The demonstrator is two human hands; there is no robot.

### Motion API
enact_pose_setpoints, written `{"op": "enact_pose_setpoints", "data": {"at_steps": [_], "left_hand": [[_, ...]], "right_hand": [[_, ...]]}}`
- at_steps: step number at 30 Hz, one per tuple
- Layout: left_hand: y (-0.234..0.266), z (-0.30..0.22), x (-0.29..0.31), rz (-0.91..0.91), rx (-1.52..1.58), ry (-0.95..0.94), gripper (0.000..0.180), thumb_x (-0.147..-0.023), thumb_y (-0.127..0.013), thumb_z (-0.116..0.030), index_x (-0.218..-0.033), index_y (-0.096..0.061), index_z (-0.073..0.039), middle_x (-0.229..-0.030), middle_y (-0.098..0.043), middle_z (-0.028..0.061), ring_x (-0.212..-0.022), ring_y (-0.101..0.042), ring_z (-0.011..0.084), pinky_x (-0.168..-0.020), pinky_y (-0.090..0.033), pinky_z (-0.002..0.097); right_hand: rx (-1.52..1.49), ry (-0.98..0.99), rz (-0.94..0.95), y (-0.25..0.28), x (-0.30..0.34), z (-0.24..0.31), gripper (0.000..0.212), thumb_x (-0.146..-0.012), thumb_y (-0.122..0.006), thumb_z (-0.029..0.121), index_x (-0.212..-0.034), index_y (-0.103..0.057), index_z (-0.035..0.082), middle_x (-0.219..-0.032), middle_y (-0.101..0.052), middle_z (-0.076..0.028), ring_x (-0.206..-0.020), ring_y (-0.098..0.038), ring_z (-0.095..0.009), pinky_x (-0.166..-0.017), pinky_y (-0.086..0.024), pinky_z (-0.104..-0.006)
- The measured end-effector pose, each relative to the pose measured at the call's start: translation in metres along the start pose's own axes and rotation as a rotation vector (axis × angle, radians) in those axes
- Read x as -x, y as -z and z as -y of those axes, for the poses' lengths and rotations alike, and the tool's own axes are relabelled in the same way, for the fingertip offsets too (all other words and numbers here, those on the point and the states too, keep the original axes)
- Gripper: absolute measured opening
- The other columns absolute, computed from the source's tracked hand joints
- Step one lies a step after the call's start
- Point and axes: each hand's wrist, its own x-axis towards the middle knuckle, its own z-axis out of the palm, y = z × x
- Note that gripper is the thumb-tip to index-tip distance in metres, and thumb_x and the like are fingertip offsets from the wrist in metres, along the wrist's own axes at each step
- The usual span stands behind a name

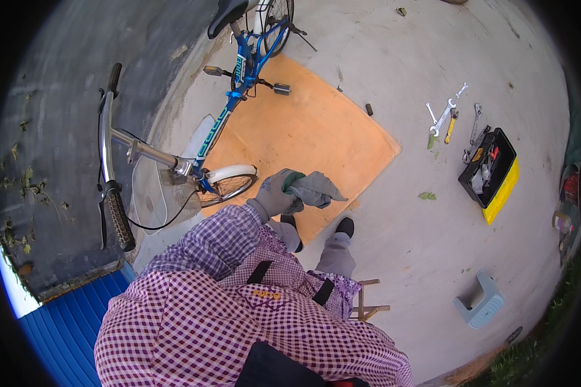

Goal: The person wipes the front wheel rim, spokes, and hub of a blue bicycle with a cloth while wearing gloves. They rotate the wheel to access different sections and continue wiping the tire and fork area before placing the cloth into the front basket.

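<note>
My left hand (275, 193), in a grey work glove, is closed around a bunched grey cloth (319, 189) in front of my knees. A bit of green shows between the fingers. One loose corner of the cloth points to the right. Just beyond and left of this hand is the small white-tyred front wheel (234, 178) of a blue bicycle (217, 131). The bicycle stands upright, its silver handlebar (106, 145) turned toward the left. My right hand does not show; only checked clothing is visible on that side.
An orange mat (316, 129) lies under the bicycle and by my feet. To the right are several wrenches (442, 117), a yellow-handled tool (450, 126) and an open black toolbox (501, 161) with a yellow lid (501, 193). A light-blue stool (481, 301) stands near right.
</note>
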Motion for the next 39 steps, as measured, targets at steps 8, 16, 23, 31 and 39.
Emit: {"op": "enact_pose_setpoints", "data": {"at_steps": [8,16,23,31,39], "left_hand": [[0.128,0.071,-0.19,-0.183,0.075,0.197,0.042,-0.081,-0.067,-0.026,-0.118,-0.066,-0.007,-0.114,-0.067,0.0158,-0.104,-0.066,0.0349,-0.091,-0.052,0.0415],[0.092,0.083,-0.192,-0.153,0.202,0.294,0.041,-0.084,-0.068,-0.018,-0.123,-0.064,-0.004,-0.115,-0.07,0.0178,-0.107,-0.067,0.0316,-0.094,-0.052,0.0396],[0.069,0.08,-0.171,0.01,0.101,0.282,0.045,-0.082,-0.071,-0.021,-0.123,-0.064,-0.005,-0.118,-0.068,0.0194,-0.107,-0.066,0.0351,-0.094,-0.052,0.0413],[0.107,0.081,-0.188,0.027,0.135,0.236,0.042,-0.081,-0.068,-0.007,-0.122,-0.061,0.002,-0.107,-0.07,0.017,-0.093,-0.071,0.0245,-0.083,-0.059,0.0357],[0.109,0.046,-0.211,-0.025,0.161,0.115,0.045,-0.082,-0.068,-0.003,-0.125,-0.06,0.003,-0.114,-0.069,0.0163,-0.098,-0.07,0.0235,-0.086,-0.059,0.034]], "right_hand": [[0.205,-0.119,-0.06,0.225,0.067,0.096,0.065,-0.076,-0.068,0.065,-0.113,-0.075,0.012,-0.114,-0.074,-0.011,-0.106,-0.069,-0.028,-0.093,-0.053,-0.0404],[0.104,-0.163,-0.137,0.263,0.069,0.138,0.056,-0.078,-0.072,0.058,-0.107,-0.076,0.009,-0.104,-0.075,-0.011,-0.1,-0.07,-0.027,-0.09,-0.053,-0.0398],[-0.027,-0.194,-0.258,0.239,0.085,0.109,0.051,-0.078,-0.077,0.052,-0.102,-0.077,0.007,-0.099,-0.076,-0.011,-0.094,-0.07,-0.026,-0.088,-0.053,-0.0396],[-0.051,-0.216,-0.216,0.232,0.067,0.092,0.051,-0.078,-0.078,0.051,-0.106,-0.077,0.008,-0.102,-0.076,-0.01,-0.093,-0.071,-0.026,-0.086,-0.053,-0.0384],[-0.039,-0.236,-0.276,0.246,0.036,0.072,0.07,-0.079,-0.064,0.071,-0.111,-0.075,0.01,-0.106,-0.075,-0.014,-0.103,-0.07,-0.03,-0.09,-0.052,-0.0419]]}}
